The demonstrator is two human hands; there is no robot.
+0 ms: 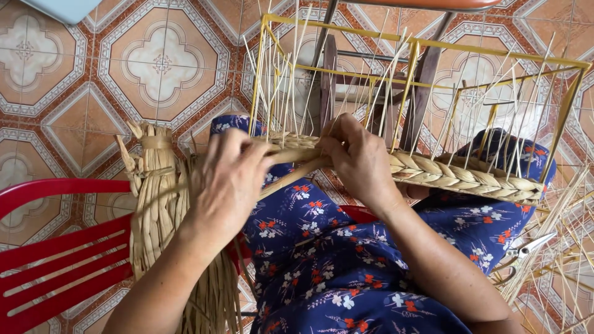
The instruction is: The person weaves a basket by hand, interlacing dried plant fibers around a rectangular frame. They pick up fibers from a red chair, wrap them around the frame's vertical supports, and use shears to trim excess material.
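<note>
A yellow wire frame (pixel 413 52) rests across my lap, with several thin upright pale stakes rising from a braided straw band (pixel 461 176) along its near edge. My left hand (pixel 226 182) grips a flat straw strand (pixel 296 174) that runs up to the weave. My right hand (pixel 359 158) pinches the same strand where it meets the braid, fingers pushed in between the stakes. A tied bundle of dried straw (pixel 158 204) lies just left of my left hand. The fingertips of both hands are partly hidden by the weave.
A red slatted plastic chair (pixel 59 247) stands at the lower left. Scissors (pixel 526 250) lie among loose thin stakes (pixel 569 235) at the right. Patterned floor tiles (pixel 154 62) surround me. A dark wooden stand (pixel 421 93) is behind the frame.
</note>
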